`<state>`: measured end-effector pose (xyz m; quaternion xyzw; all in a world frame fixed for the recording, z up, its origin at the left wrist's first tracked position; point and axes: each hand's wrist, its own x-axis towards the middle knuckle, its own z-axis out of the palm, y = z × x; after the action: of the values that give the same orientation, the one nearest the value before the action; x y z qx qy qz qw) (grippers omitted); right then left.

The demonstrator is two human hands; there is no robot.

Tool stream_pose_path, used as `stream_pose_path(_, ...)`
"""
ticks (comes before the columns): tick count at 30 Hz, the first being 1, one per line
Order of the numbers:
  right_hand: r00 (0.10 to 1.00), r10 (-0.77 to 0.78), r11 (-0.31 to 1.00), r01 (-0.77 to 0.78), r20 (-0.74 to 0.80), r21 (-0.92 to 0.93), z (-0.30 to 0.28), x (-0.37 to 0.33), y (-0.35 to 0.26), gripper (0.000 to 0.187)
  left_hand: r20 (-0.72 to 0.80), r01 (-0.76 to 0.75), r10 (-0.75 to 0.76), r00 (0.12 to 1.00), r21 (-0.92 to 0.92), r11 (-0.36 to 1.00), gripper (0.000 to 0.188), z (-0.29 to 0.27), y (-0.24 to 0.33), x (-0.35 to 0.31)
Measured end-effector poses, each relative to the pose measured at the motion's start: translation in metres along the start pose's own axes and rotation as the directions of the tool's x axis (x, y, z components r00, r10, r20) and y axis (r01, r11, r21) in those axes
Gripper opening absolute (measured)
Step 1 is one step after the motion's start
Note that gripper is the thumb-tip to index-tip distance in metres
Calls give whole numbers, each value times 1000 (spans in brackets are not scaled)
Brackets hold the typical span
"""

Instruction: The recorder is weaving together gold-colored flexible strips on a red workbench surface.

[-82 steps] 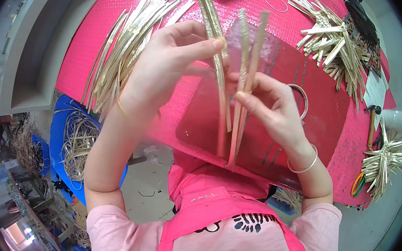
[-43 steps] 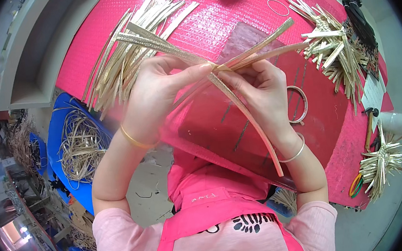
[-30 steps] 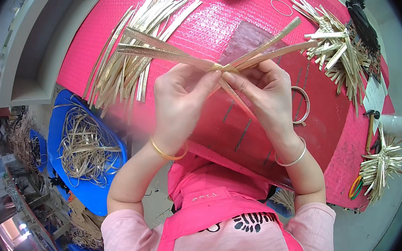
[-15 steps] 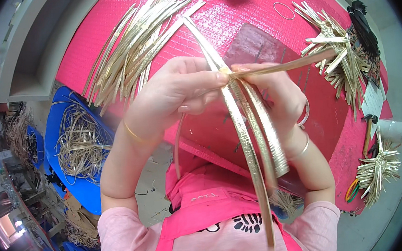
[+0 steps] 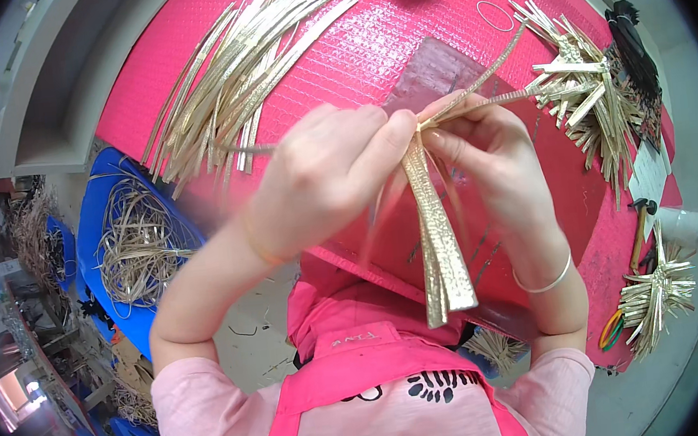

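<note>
Above the near edge of the pink table, both of my hands meet at a small knot-like crossing of gold strips (image 5: 436, 235). My left hand (image 5: 319, 166) is closed, its thumb and fingers pinching the strips at the crossing. From the other side, my right hand (image 5: 498, 153) grips the same strips between thumb and bent fingers. Two wide flat ends hang below the crossing, while thinner ends stick out to the upper right. Another strip end shows left of my left hand. Blurred narrow ends hang beside the wide ones. My fingers hide part of the crossing.
A loose pile of gold strips (image 5: 235, 78) lies at the far left. Tied gold bundles (image 5: 585, 94) sit at the right, near a hammer (image 5: 642, 227). A dark red board (image 5: 557, 198) lies under my hands. On the left stands a blue bin (image 5: 106, 224) holding tangled strips.
My left hand has turned over and moved slightly right, closer against the crossing. The long strip that hung to my lap is no longer there, and the strip ends point differently.
</note>
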<state>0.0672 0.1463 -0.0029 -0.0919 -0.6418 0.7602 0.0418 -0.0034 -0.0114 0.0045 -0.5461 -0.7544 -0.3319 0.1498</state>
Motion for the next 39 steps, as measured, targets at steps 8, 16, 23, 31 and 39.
stream_pose_path(8,983,-157,981,143,-101,-127,16,2,23,14,345,711,-643,684,-513,481,21,7,7,-2)
stream_pose_path(16,991,-80,986,63,-105,-155,16,1,24,13,453,711,-615,645,-651,267,18,11,6,-9)
stream_pose_path(23,997,-74,988,75,15,-135,5,7,20,19,417,658,-626,658,-723,210,19,17,-2,-12)
stream_pose_path(31,992,-105,915,123,69,-384,-17,7,16,13,641,635,-564,521,-732,-245,16,14,-5,-11)
stream_pose_path(39,997,-72,972,69,-4,-225,3,-13,17,13,521,572,-612,595,-810,-134,13,22,6,-17)
